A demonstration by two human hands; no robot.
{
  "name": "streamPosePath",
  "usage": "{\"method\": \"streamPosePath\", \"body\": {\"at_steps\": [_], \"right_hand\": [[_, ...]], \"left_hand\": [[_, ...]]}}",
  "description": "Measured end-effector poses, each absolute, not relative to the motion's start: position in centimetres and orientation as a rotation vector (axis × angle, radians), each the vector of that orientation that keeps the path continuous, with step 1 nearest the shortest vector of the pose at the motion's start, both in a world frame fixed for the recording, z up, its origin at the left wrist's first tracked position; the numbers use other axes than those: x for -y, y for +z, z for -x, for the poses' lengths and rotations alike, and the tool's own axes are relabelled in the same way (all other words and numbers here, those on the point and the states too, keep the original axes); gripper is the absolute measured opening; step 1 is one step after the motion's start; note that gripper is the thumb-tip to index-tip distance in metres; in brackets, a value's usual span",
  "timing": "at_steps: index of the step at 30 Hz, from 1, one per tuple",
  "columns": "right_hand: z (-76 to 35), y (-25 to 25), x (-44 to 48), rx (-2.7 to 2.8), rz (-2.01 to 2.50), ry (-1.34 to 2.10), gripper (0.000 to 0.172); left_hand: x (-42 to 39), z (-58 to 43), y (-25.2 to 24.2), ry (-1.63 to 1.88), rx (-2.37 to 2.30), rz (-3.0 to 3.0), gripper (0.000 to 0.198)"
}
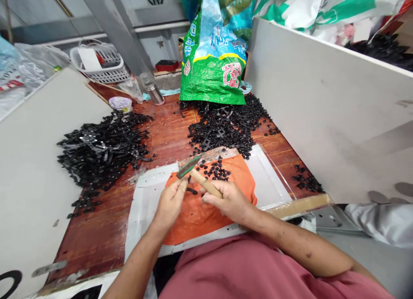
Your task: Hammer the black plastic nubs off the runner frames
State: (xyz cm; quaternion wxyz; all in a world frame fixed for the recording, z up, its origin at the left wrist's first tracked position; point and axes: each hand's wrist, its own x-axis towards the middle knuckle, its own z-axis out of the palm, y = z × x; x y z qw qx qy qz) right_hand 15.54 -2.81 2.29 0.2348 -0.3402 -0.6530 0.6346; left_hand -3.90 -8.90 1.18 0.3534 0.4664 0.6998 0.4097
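My right hand (227, 201) is closed around the wooden handle of a small hammer (193, 172), whose dark green head points left and up. My left hand (171, 202) is pinched shut on a small black plastic part (191, 190) that rests on an orange cloth (200, 213). The hammer head hovers just above my left fingers. A small cluster of black round pieces (217, 170) lies on the cloth's far end. Under the cloth is a white board (267, 178).
A heap of black strips (100, 150) lies left on the red wooden table (167, 135); another black heap (226, 127) sits before a green woven sack (213, 58). Grey panels (329, 105) wall both sides. A white basket (100, 62) and a metal cup (154, 90) stand at the back.
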Motion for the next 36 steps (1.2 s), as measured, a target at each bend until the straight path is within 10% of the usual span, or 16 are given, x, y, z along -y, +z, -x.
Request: {"method": "streamPosePath", "body": {"at_steps": [19, 36], "right_hand": [[-24.1, -2.8, -0.3, 1.782, 1.240, 1.513, 0.033], [-24.1, -2.2, -0.3, 1.858, 1.257, 1.465, 0.029]], "left_hand": [[4.5, 5.6, 1.0, 0.212, -2.073, -1.837, 0.040], [4.3, 6.0, 0.2, 0.253, -2.032, -1.885, 0.037]]}}
